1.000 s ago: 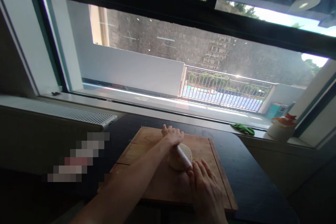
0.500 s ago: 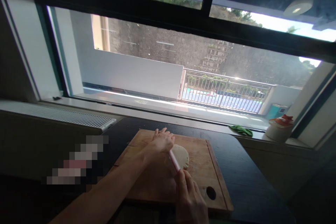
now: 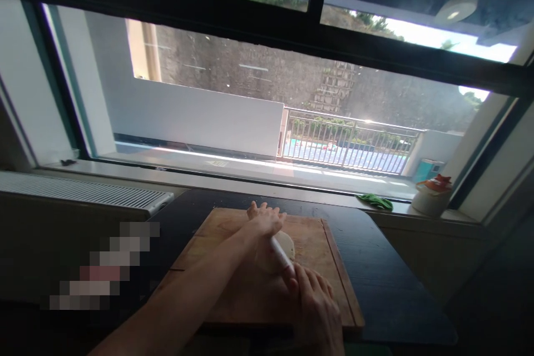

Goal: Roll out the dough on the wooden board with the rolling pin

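Pressing down on rolling pin (image 3: 280, 253), both hands flat, fingers spread open, not curled around it. Left hand (image 3: 266, 221) on far end of pin, right hand (image 3: 317, 306) on near end. Pin lies across dough (image 3: 280, 246), slanted from far left to near right. Dough sits mid-board (image 3: 233, 295), partly flattened, touching pin. Board rests on dark table (image 3: 387, 283) below window. On sill (image 3: 292, 181): green cloth (image 3: 375, 201), white pot (image 3: 430, 199) with orange top. Radiator (image 3: 83, 193) at left.

Backlit by window (image 3: 267, 117); foreground dim, edges warped.
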Action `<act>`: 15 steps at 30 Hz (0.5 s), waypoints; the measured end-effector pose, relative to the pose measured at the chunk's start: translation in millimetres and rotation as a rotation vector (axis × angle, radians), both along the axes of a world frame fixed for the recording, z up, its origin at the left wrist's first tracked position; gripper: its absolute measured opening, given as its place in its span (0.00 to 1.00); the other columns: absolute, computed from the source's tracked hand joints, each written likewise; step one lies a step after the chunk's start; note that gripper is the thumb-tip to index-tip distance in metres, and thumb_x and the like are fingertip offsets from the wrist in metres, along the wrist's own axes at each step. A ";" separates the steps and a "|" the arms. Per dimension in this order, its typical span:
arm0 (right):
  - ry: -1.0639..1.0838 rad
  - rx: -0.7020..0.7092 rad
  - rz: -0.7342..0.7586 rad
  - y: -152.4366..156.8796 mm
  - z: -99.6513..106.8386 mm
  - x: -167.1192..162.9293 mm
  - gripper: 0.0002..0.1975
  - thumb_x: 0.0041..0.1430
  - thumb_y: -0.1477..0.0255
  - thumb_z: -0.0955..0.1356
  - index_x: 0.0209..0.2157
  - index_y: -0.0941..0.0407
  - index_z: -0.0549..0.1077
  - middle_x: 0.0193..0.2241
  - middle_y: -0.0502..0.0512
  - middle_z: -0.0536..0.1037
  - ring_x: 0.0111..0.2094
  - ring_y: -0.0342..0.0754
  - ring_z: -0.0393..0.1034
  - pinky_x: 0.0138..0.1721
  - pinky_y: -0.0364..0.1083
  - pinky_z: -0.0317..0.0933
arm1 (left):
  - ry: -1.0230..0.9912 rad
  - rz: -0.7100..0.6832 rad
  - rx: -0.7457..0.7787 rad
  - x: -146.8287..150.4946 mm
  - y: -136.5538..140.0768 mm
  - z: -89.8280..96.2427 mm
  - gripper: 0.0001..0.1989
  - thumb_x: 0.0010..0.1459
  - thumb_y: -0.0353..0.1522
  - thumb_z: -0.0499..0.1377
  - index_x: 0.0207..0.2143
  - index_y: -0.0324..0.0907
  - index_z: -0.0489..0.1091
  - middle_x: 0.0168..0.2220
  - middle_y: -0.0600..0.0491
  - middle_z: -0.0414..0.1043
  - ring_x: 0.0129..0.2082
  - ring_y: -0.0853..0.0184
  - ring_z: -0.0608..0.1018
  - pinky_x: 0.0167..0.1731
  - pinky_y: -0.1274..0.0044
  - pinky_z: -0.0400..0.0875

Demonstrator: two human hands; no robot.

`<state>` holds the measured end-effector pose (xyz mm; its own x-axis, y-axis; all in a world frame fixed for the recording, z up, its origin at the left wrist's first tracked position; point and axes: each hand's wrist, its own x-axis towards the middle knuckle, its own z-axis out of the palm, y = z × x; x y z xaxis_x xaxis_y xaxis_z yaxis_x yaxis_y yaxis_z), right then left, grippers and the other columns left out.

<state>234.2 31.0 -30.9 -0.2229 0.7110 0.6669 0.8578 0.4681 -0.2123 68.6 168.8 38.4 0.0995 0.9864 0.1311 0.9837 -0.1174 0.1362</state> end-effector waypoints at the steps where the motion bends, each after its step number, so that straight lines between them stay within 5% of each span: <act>1: 0.002 0.003 -0.010 2.6 0.7 3.2 0.15 0.66 0.66 0.57 0.46 0.51 0.70 0.40 0.55 0.77 0.44 0.50 0.71 0.44 0.48 0.62 | -0.005 -0.008 -0.006 4.9 4.6 -0.1 0.24 0.63 0.43 0.41 0.46 0.41 0.71 0.47 0.42 0.73 0.55 0.47 0.65 0.53 0.50 0.48; 7: 0.041 -0.028 -0.002 3.3 -6.2 1.6 0.16 0.66 0.70 0.55 0.49 0.54 0.68 0.43 0.57 0.75 0.47 0.51 0.68 0.48 0.50 0.60 | -0.021 -0.032 -0.019 12.7 15.2 -1.4 0.25 0.63 0.45 0.41 0.43 0.43 0.72 0.43 0.43 0.75 0.49 0.51 0.70 0.52 0.52 0.53; 12: 0.021 -0.017 0.093 -13.2 -6.4 -8.8 0.20 0.63 0.73 0.57 0.56 0.59 0.62 0.45 0.60 0.74 0.45 0.51 0.68 0.46 0.50 0.62 | -0.003 -0.123 0.034 -9.8 -9.2 -1.6 0.17 0.62 0.34 0.44 0.43 0.46 0.72 0.48 0.48 0.73 0.54 0.53 0.67 0.55 0.55 0.48; 15: -0.015 0.018 0.089 -24.7 3.3 -15.9 0.20 0.62 0.75 0.58 0.55 0.59 0.62 0.46 0.60 0.73 0.46 0.53 0.67 0.48 0.51 0.61 | -0.016 -0.099 0.024 -31.1 -27.7 -5.7 0.17 0.61 0.36 0.46 0.46 0.48 0.71 0.51 0.49 0.71 0.57 0.56 0.64 0.57 0.58 0.48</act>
<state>218.3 6.2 -27.6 -0.2946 0.6759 0.6756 0.8159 0.5460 -0.1904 37.6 141.1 32.7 0.1942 0.9684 0.1567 0.9648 -0.2175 0.1480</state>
